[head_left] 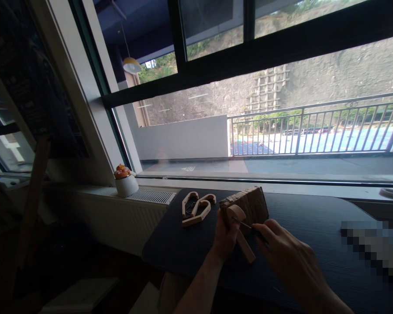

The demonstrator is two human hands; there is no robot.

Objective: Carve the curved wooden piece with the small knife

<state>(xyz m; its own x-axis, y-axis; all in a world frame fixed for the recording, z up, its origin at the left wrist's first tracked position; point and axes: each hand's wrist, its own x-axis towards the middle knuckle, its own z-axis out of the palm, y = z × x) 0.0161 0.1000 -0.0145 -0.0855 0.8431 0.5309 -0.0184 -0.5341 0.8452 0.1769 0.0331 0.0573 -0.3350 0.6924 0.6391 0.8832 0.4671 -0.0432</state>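
My left hand is closed round a pale wooden spoon-shaped piece, its rounded head up by my thumb and its handle slanting down to the right. My right hand pinches a thin dark-bladed tool whose tip touches the wooden piece near its neck. Right behind both hands a rough block of wood stands on the dark table.
Two wooden slingshot-like frames lie on the table left of the block. A white pot with an orange lid stands on the radiator ledge. The big window is just behind the table. A ring-shaped object lies on the sill at far right.
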